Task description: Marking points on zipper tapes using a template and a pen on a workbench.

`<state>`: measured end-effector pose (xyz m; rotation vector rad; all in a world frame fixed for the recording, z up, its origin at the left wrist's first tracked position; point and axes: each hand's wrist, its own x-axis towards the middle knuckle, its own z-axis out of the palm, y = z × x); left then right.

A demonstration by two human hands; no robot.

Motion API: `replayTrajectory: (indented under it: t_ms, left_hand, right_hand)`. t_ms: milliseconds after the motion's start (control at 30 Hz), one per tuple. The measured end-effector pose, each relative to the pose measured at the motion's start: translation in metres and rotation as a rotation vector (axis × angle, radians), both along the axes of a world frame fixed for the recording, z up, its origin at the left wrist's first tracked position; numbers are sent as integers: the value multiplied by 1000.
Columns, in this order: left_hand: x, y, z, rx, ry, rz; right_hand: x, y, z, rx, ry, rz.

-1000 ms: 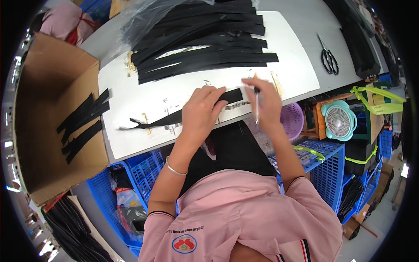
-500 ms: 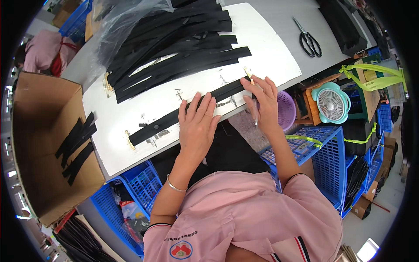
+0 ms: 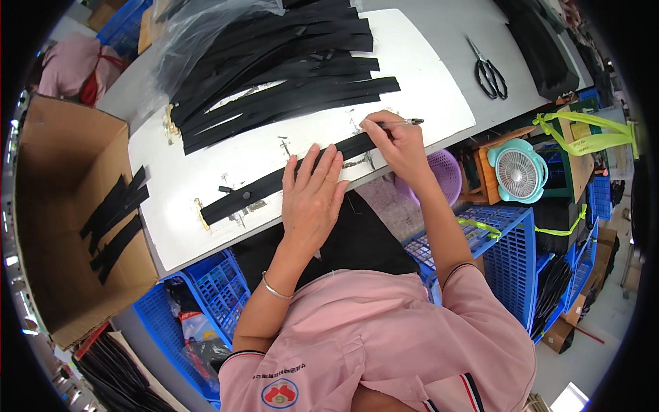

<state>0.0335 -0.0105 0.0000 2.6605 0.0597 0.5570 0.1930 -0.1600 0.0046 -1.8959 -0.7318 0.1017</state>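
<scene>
A single black fabric strip (image 3: 264,187) lies along the near side of a white board (image 3: 431,82), slanting up to the right. Flat across its middle rests my left hand (image 3: 311,199), fingers stretched out and pressing it down. My right hand (image 3: 401,150) is closed around a pen (image 3: 410,122) at the strip's right part; the pen's tip is hidden by the fingers. Small dark bits lie on the strip's left part. Farther back on the board, a pile of black strips (image 3: 288,93) is spread out.
Black-handled scissors (image 3: 490,77) lie on the grey table at the right. Clear plastic (image 3: 199,44) covers part of the pile. A cardboard box (image 3: 62,172) with several strips stands left. Right of me are a purple basket (image 3: 447,180), a teal fan (image 3: 519,170) and blue crates (image 3: 511,264).
My right hand has moved left from the strip's right end, its fingers closing in around the pen, which has swung from pointing down to lying sideways. My left hand stays on the strip.
</scene>
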Motion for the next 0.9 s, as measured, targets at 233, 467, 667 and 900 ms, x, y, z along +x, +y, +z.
replayTrajectory:
  t_ms: [233, 467, 667, 900]
  left_hand:
    - [-1, 0, -2, -13, -30, 25]
    - [-2, -1, -2, -25, -37, 24]
    - [-1, -1, -2, -24, -39, 29]
    - [-2, 0, -2, -34, -47, 32]
  right_hand:
    - [4, 7, -9, 35, -167, 23]
    - [0, 9, -4, -16, -187, -11]
    - [1, -2, -4, 52, -72, 46]
    - [3, -3, -3, 4, -175, 127]
